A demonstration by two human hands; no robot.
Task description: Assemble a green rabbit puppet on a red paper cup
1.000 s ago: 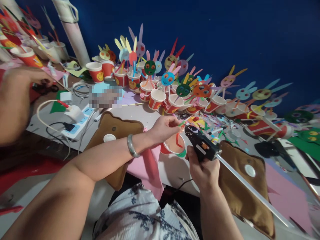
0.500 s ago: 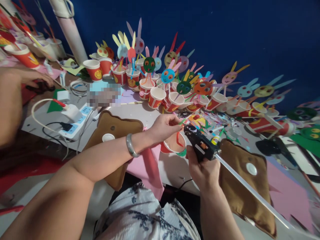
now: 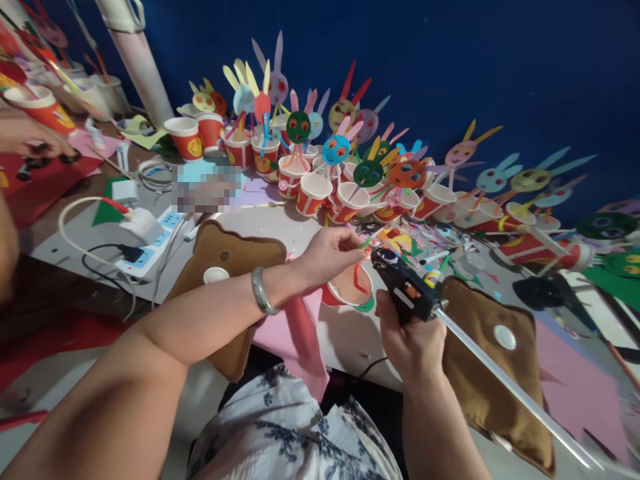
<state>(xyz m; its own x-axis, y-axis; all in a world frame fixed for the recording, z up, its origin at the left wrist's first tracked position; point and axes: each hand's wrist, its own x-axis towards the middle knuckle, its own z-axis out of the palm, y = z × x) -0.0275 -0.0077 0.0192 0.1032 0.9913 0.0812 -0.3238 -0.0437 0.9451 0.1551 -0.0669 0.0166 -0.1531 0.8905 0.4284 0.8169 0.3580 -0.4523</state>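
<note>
In my right hand [image 3: 413,340] is a black hot glue gun [image 3: 407,290], its nozzle pointing left and away. A long clear glue stick [image 3: 515,387] trails from its back end. The fingertips of my left hand [image 3: 335,253] are pinched together just left of the nozzle, on a thin paper strip [image 3: 367,241] that looks green; most of it is hidden. Under both hands stands a red and white paper cup [image 3: 345,297]. A bent red strip [image 3: 359,279] shows over its mouth, and a green paper piece [image 3: 367,305] sits at its near rim.
Paper cups with rabbit faces [image 3: 336,151] line the blue wall. Paper scraps [image 3: 415,243] lie behind my right hand. Brown cushion-like pads [image 3: 495,360] flank me. A power strip [image 3: 150,250] with cables is at left, near another person's hand [image 3: 35,137] by red paper.
My right hand and the glue gun have shifted very slightly right; my left hand keeps its pinch. At the left, the other person's hand and arm have moved further left.
</note>
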